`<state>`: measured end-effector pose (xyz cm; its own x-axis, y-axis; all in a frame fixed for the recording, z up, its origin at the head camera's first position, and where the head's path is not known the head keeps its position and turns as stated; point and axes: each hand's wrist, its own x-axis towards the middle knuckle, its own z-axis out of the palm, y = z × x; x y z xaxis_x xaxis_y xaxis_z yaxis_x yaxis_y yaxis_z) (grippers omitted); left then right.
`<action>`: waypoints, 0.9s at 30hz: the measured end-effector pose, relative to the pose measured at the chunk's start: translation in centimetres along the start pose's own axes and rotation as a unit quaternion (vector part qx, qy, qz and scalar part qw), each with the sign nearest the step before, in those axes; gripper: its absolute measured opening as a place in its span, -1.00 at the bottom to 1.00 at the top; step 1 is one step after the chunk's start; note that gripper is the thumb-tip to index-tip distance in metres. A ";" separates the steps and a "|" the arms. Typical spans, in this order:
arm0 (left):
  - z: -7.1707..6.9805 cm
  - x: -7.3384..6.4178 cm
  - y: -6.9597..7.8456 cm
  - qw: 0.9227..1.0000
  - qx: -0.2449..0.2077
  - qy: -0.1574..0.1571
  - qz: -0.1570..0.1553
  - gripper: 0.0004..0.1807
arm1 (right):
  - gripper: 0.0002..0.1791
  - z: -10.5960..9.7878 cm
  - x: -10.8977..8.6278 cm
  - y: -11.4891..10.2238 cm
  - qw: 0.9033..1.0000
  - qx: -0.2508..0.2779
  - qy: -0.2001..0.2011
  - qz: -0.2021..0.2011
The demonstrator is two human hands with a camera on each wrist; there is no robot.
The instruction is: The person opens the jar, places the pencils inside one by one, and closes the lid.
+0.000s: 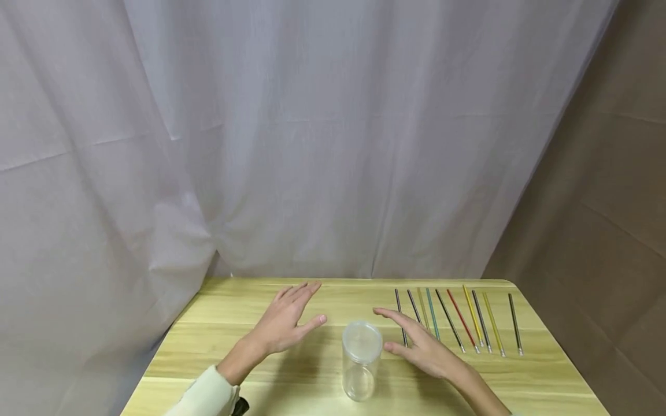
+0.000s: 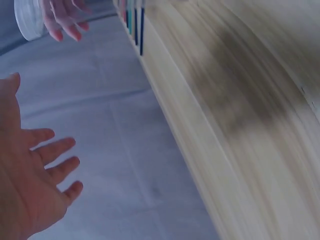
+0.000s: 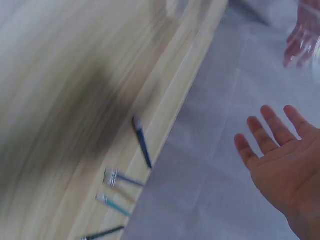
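Observation:
A clear plastic jar (image 1: 360, 370) with a translucent lid (image 1: 362, 342) stands upright near the table's front, between my two hands. My left hand (image 1: 283, 320) hovers to the jar's left, fingers extended and thumb spread, apart from it. To the right, my right hand (image 1: 424, 349) is held close beside the jar with straight fingers and holds nothing. Both palms show empty in the wrist views, the left hand (image 2: 30, 175) and the right hand (image 3: 287, 165) alike. Several pencils, among them a red pencil (image 1: 462, 320), lie beyond the right hand, which partly hides some of them.
The pencils form a loose row on the right of the wooden table (image 1: 208, 329), a dark pencil (image 1: 515, 323) lying outermost. Behind the table's back edge hangs a grey curtain (image 1: 333, 173). A brownish cloth (image 1: 603, 231) borders the right side.

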<state>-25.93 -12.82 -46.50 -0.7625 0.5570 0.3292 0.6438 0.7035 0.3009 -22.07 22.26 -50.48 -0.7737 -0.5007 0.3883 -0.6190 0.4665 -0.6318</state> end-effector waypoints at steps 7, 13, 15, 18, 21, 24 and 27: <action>0.3 0.0 2.1 0.996 -0.074 -0.021 0.045 -0.20 | -0.07 2.1 0.3 -1.0 0.998 0.041 0.001 -0.048; 0.9 0.1 3.6 0.990 -0.102 -0.042 0.084 -0.18 | -0.07 3.1 0.6 -1.7 0.998 0.048 0.032 -0.036; 1.3 0.0 3.9 0.989 -0.103 -0.048 0.094 -0.14 | -0.10 3.4 0.7 -1.9 0.997 0.050 0.046 -0.036; 2.3 -0.3 4.2 0.988 -0.106 -0.058 0.099 -0.05 | -0.14 3.7 0.8 -2.3 0.996 0.052 0.067 -0.041; 3.4 -0.7 4.4 0.987 -0.111 -0.064 0.098 0.02 | -0.15 3.9 0.9 -2.5 0.994 0.038 0.084 -0.059; 4.6 -1.1 4.6 0.985 -0.125 -0.061 0.106 0.02 | -0.13 3.9 1.0 -2.8 0.993 0.026 0.096 -0.070; 5.9 -1.2 4.7 0.980 -0.152 -0.052 0.117 -0.03 | -0.10 3.9 1.0 -3.2 0.992 0.019 0.105 -0.074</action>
<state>-22.36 -7.59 -50.75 -0.5835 0.7405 0.3335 0.7795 0.3954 0.4859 -20.35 17.39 -50.68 -0.6885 -0.3975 0.6066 -0.7252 0.3694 -0.5811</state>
